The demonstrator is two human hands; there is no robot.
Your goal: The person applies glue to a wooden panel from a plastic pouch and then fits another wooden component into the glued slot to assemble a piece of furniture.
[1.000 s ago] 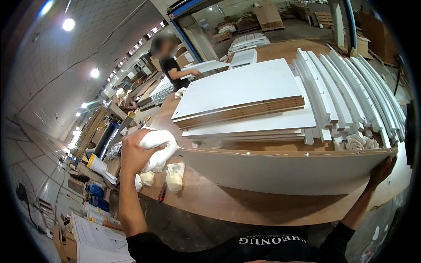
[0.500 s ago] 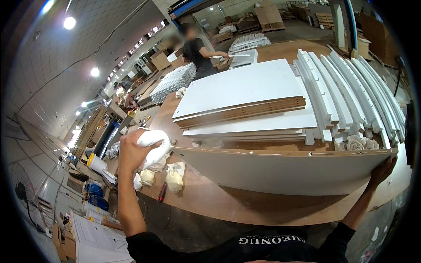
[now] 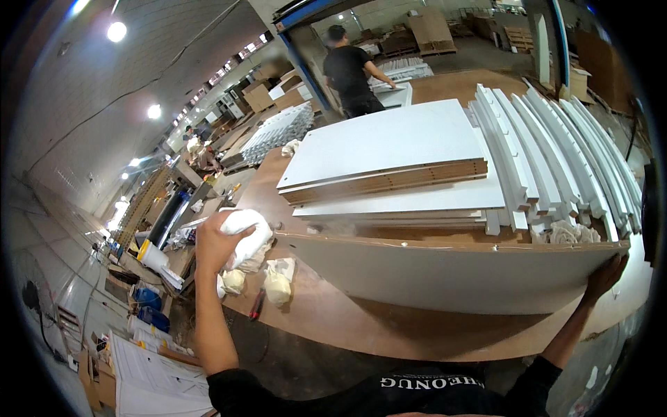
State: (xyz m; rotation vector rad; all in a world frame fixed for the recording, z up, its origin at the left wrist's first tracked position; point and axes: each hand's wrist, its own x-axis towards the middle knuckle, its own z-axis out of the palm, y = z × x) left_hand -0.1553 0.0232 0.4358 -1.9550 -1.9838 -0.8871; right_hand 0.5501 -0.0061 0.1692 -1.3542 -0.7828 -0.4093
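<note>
Panel on edge, rag at its left end

Panel (image 3: pixel 458 274): long white board standing on its long edge at the near side of the brown surface (image 3: pixel 389 333), raw top edge facing up so that edge is reachable. Right hand (image 3: pixel 606 274) clamps the far right end, fingers wrapped over the corner, which looks like what keeps the board upright. Left hand (image 3: pixel 217 243) has a closed grip around a bunched white rag (image 3: pixel 246 233), held just at the panel's left end near the top edge, about level with it.

Two more crumpled rags (image 3: pixel 278 278) lie on the surface below the left hand, beside a small red tool (image 3: pixel 256 304), all within easy reach.

Behind the panel: flat stack of white boards (image 3: pixel 389 149) and a row of white strips (image 3: pixel 549 153) leaning side by side. Person in a black shirt (image 3: pixel 351 69) works at the far end.
</note>
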